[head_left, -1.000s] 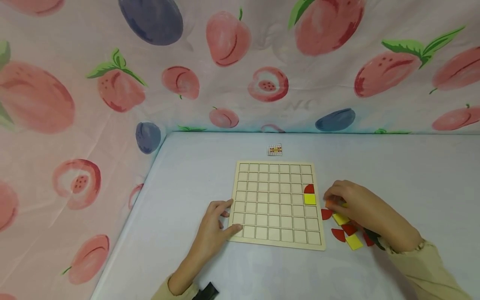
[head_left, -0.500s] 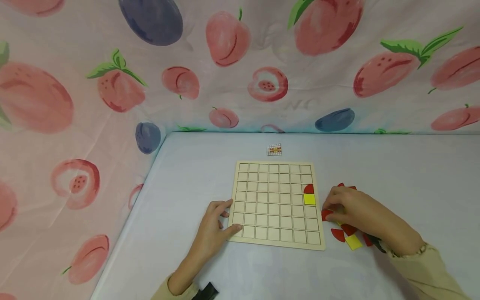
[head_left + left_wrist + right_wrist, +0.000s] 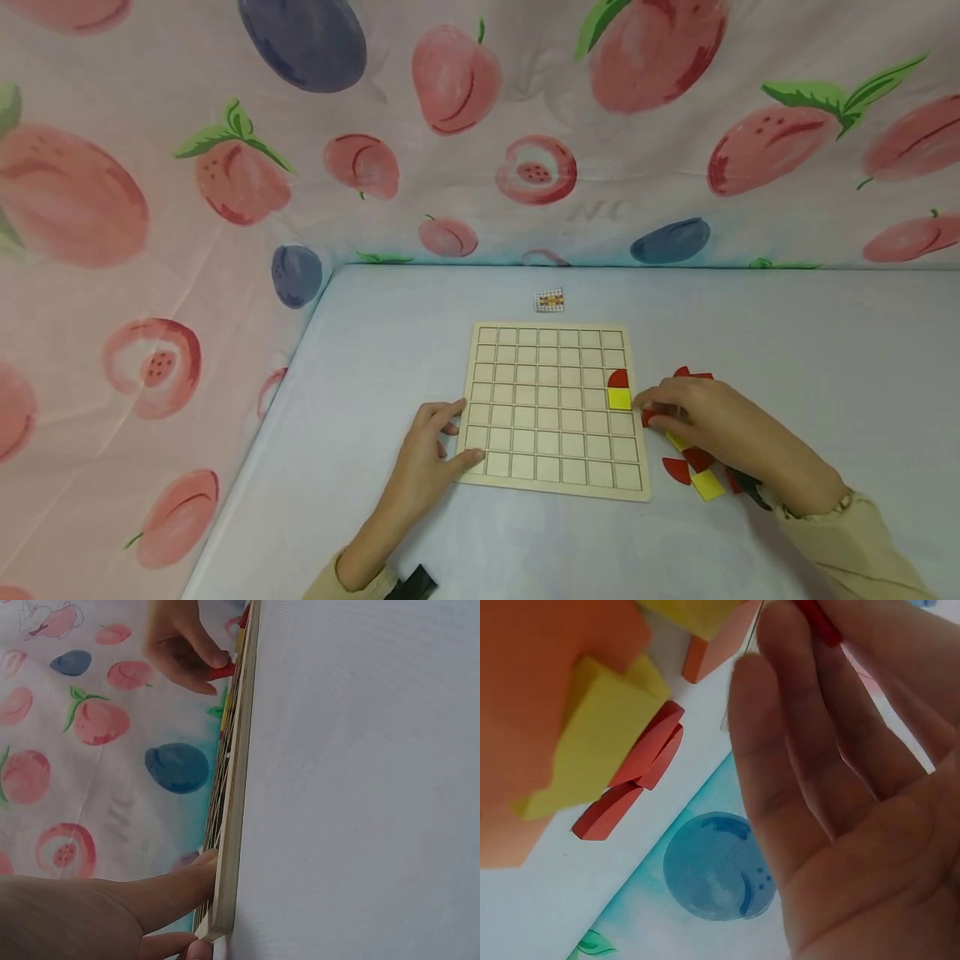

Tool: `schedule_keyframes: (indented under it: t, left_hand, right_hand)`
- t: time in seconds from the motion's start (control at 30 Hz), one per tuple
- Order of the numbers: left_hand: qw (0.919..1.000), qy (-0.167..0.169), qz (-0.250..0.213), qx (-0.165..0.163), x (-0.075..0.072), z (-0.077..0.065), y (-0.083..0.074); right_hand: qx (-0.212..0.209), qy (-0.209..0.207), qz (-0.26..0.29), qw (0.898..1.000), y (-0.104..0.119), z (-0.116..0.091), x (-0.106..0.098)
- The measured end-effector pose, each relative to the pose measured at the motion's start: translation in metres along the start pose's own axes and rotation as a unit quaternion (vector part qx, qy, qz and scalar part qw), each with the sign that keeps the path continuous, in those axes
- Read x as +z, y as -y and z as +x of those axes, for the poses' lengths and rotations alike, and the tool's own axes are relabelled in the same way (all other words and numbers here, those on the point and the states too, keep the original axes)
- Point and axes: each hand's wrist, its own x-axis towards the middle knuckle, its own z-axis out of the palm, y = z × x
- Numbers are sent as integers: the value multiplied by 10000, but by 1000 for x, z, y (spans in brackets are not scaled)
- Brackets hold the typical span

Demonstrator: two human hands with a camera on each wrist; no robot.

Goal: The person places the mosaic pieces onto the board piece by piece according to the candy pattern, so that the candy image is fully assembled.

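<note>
A pale wooden grid board lies flat on the table. My left hand holds its left edge, the thumb over the near-left corner and a finger against the side. Just off the board's right edge, my right hand pinches a small red piece between thumb and fingers. A red quarter-circle piece and a yellow square piece sit in the rightmost column. Under and around my right hand are loose pieces, among them a red quarter-circle and a yellow square.
Behind the board lies a small printed pattern card. Orange pieces show close up in the right wrist view, beside several red ones. A fruit-printed cloth hangs behind and to the left of the table.
My right hand has left an orange piece, come nearer over the pile, and pinched a red piece. It has now shifted left to the board's edge. My left hand stays still.
</note>
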Motion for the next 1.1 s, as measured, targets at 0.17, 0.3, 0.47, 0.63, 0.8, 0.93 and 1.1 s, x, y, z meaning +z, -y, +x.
schedule_keyframes:
  t: [0.17, 0.3, 0.47, 0.63, 0.8, 0.93, 1.1]
  left_hand:
    - [10000, -27, 47, 3, 0, 0, 0]
    - [10000, -31, 47, -12, 0, 0, 0]
    - [10000, -22, 39, 3, 0, 0, 0]
    - [10000, -31, 61, -3, 1, 0, 1]
    - [10000, -28, 63, -59, 1, 0, -1]
    - [10000, -19, 27, -48, 1, 0, -1]
    - [10000, -19, -11, -15, 1, 1, -1]
  right_hand:
    - [8, -143, -12, 9999, 3, 2, -1]
    - [-56, -119, 308, 9994, 7, 5, 0]
    - [21, 1, 595, 9982, 11, 9, 4]
    - [247, 0, 344, 9991, 14, 12, 9]
    - [294, -51, 56, 9995, 17, 15, 13]
    - [403, -160, -82, 9990, 19, 17, 13]
    - [465, -345, -307, 9979, 20, 16, 14]
